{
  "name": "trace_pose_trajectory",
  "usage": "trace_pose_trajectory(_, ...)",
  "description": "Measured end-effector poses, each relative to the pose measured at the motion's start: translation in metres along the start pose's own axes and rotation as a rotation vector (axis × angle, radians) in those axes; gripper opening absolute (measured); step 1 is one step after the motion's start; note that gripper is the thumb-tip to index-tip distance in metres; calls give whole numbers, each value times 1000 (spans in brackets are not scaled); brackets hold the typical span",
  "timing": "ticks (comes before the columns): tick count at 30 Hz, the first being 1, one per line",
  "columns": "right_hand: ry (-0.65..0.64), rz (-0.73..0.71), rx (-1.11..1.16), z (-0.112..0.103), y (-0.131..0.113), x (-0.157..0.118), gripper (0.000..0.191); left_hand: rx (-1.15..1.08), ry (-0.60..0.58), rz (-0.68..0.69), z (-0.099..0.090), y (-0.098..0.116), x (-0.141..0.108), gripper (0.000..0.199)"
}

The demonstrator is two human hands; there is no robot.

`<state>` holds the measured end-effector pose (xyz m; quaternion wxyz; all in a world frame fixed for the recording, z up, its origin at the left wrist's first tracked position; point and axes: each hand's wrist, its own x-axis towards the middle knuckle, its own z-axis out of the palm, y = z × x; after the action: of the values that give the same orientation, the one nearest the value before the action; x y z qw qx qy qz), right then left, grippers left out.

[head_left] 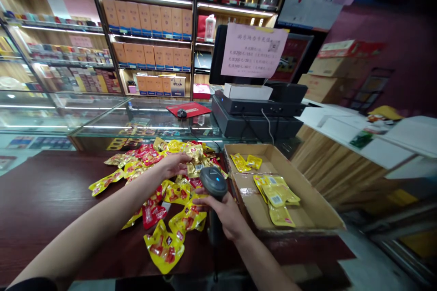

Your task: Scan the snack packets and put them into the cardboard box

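Note:
A dark barcode scanner (214,182) is gripped in my right hand (227,213), its head showing a small blue light. My left hand (174,165) pinches a gold snack packet (195,168) just beyond the scanner's head. Beneath and around both hands lies a loose heap of yellow, red and gold snack packets, among them a yellow packet (165,248) at the near end and a red packet (153,213). To the right of the scanner stands a shallow cardboard box (246,195) with several yellow packets (278,195) inside.
The packets rest on a dark red-brown table (51,200). Behind it is a glass counter (102,122) with a mouse (181,113) on a red mat and a monitor (218,54) bearing a pink notice. Shelves of boxed goods line the back wall. Cartons (327,86) are stacked at right.

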<state>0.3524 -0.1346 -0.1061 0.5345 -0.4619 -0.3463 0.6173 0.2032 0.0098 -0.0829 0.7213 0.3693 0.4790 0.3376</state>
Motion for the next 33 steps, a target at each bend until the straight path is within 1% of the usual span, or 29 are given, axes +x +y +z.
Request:
trace_pose_trajectory(4,-3,35,-63,2,7,0,23,22,-29,-34,1,-3,3,17)
trace_pose_trajectory(8,21,58,-125,4,12,2,18,15,-49,11,-5,-7,6,26)
trace_pose_trajectory(12,62,79,-141,5,14,3,20,38,-47,22,-7,-7,5,27)
trace_pose_trajectory(19,60,85,-140,5,15,4,22,73,-35,26,-7,-7,3,30)
trace_pose_trajectory(24,41,56,-154,3,18,5,24,87,-76,54,-10,-11,10,35)
trace_pose_trajectory(28,29,46,-130,2,18,5,23,87,-39,41,-7,-9,7,38)
trace_pose_trajectory(30,56,1,-96,2,15,4,24,85,-48,17,-6,-8,2,38)
trace_pose_trajectory(33,156,-66,-20,2,4,-1,28,98,-93,-2,-7,-8,-8,39)
